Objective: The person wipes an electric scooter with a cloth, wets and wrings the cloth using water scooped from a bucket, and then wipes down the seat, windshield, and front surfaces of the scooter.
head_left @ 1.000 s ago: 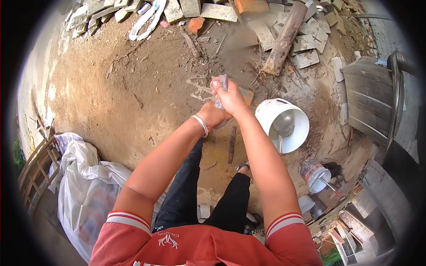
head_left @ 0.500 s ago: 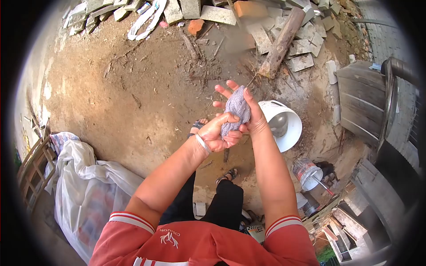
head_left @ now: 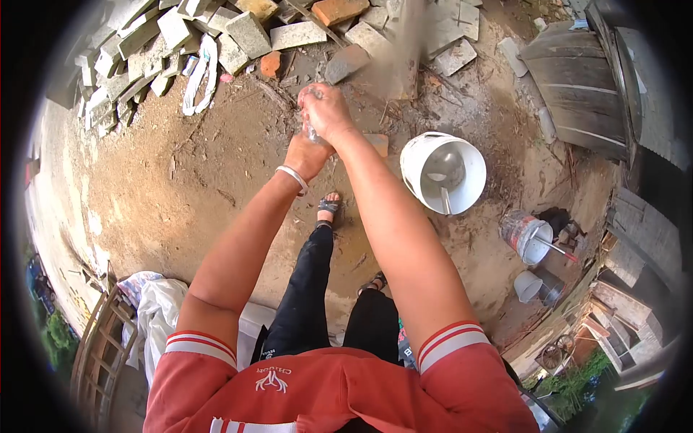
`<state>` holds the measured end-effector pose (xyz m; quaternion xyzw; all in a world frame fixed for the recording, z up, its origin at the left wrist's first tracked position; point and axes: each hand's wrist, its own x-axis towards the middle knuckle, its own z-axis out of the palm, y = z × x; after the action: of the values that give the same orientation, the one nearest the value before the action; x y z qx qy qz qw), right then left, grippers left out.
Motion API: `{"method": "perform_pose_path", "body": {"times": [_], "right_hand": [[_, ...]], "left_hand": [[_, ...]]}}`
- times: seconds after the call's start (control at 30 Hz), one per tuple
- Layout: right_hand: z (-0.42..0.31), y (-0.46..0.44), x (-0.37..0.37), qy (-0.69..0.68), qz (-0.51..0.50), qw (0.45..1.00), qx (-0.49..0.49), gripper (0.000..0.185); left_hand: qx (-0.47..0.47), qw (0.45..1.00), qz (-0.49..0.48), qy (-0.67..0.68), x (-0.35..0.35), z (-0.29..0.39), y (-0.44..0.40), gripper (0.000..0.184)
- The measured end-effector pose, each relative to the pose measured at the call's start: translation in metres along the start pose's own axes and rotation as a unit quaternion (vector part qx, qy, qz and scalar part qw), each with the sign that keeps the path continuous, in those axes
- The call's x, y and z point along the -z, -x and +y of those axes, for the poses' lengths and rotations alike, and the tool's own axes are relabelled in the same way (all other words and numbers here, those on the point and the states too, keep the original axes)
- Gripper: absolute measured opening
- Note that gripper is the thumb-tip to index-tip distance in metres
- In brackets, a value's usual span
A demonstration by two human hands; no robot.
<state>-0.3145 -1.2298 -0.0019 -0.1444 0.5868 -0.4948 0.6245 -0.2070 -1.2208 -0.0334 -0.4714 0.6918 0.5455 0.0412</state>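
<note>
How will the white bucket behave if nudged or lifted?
White bucket: probably light for its size if empty, since its wall looks like plastic; contents are unclear. The metal dipper inside will likely slide if it tips. It may rock slightly on the uneven dirt.

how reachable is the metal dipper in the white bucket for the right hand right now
Probably yes, after letting go: the right hand is clasped with the left hand around a mostly hidden object. Nothing seems to block the open mouth of the white bucket or cover the metal dipper inside.
</note>
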Motion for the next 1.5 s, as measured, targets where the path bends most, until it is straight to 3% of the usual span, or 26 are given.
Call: {"method": "perform_pose_path", "body": {"times": [0.07,0.13,0.17,0.2,0.23,0.27,0.3,0.37,0.4,0.5,0.57,0.6,0.67,0.8,0.87,0.93,1.03,1.07,1.1,1.13,1.17,1.27,1.33,1.4,1.43,1.5], "right_hand": [[0.018,-0.003,0.003,0.067,0.096,0.993,0.019,0.011],[0.043,-0.002,0.01,-0.014,0.172,0.985,-0.001,0.012],[0.063,0.0,0.021,-0.057,0.177,0.983,0.005,0.012],[0.103,-0.009,0.036,0.221,0.269,0.933,0.092,0.017],[0.092,0.024,0.045,0.33,0.293,0.896,0.044,0.025],[0.107,0.047,0.061,0.29,0.273,0.916,0.052,0.032],[0.122,0.074,0.079,0.247,0.248,0.934,0.065,0.034],[0.154,0.139,0.103,0.238,0.258,0.936,0.015,0.036],[0.163,0.177,0.108,0.254,0.266,0.929,-0.031,0.036],[0.18,0.279,0.107,0.219,0.244,0.945,0.0,0.031],[0.182,0.336,0.087,0.273,0.245,0.926,0.083,0.024],[0.179,0.359,0.079,0.278,0.223,0.93,0.085,0.022],[0.181,0.403,0.073,0.24,0.251,0.933,0.093,0.021],[0.224,0.47,0.094,0.108,0.426,0.897,0.033,0.019],[0.227,0.5,0.094,0.042,0.539,0.82,0.187,0.019],[0.23,0.521,0.098,0.084,0.538,0.81,0.218,0.019],[0.189,0.577,0.088,0.13,0.431,0.879,0.158,0.024],[0.199,0.576,0.082,0.134,0.415,0.882,0.181,0.028],[0.193,0.599,0.081,0.105,0.326,0.929,0.143,0.032],[0.187,0.627,0.08,0.076,0.232,0.964,0.103,0.037],[0.197,0.648,0.082,0.076,0.243,0.96,0.115,0.037],[0.25,0.715,0.094,-0.142,0.239,0.961,0.0,0.072],[0.312,0.729,0.112,-0.326,0.194,0.925,0.02,0.072],[0.326,0.762,0.12,-0.415,0.167,0.894,0.016,0.067],[0.353,0.744,0.131,-0.186,0.296,0.937,0.013,0.063],[0.404,0.699,0.151,-0.105,0.433,0.883,0.151,0.052]], "left_hand": [[-0.034,0.994,-0.025,-0.097,-0.018,-0.018,0.0,0.047],[0.096,0.981,0.038,-0.163,-0.027,-0.016,-0.006,0.055],[0.099,0.979,0.04,-0.171,-0.033,-0.014,-0.002,0.06],[0.094,0.979,0.035,-0.177,-0.04,-0.015,0.007,0.065],[0.063,0.99,-0.013,-0.121,-0.045,-0.041,0.01,0.067],[0.034,0.995,-0.068,-0.065,-0.059,-0.057,0.014,0.068],[0.177,0.965,-0.182,-0.058,-0.048,-0.008,0.037,0.045],[0.262,0.917,-0.251,0.165,-0.054,-0.004,0.072,0.04],[0.286,0.901,-0.265,0.19,-0.057,-0.018,0.079,0.045],[0.231,0.949,-0.11,0.186,-0.087,-0.132,0.072,0.05],[0.284,0.915,-0.069,0.277,-0.101,-0.129,0.087,0.048],[0.385,0.863,-0.084,0.317,-0.093,-0.089,0.105,0.047],[0.423,0.892,-0.099,0.123,-0.107,-0.054,0.122,0.034],[0.304,0.92,-0.109,0.221,-0.133,-0.096,0.099,0.02],[0.267,0.938,-0.192,0.107,-0.134,-0.091,0.1,0.015],[0.348,0.917,-0.172,0.087,-0.176,-0.065,0.131,0.006],[0.367,0.843,-0.382,0.097,-0.248,-0.014,0.179,0.019],[0.325,0.86,-0.374,0.119,-0.279,0.023,0.221,0.016],[0.283,0.875,-0.367,0.14,-0.299,0.072,0.278,0.014],[0.293,0.81,-0.461,0.216,-0.303,0.054,0.238,0.019],[0.237,0.834,-0.442,0.229,-0.314,0.088,0.273,0.02],[0.13,0.856,-0.452,0.215,-0.348,0.173,0.35,0.027],[0.062,0.838,-0.516,0.166,-0.364,0.215,0.431,0.034],[0.028,0.765,-0.638,0.089,-0.38,0.229,0.503,0.041],[-0.037,0.74,-0.671,0.004,-0.39,0.222,0.533,0.043],[-0.154,0.642,-0.727,-0.188,-0.405,0.211,0.581,0.042]]}}
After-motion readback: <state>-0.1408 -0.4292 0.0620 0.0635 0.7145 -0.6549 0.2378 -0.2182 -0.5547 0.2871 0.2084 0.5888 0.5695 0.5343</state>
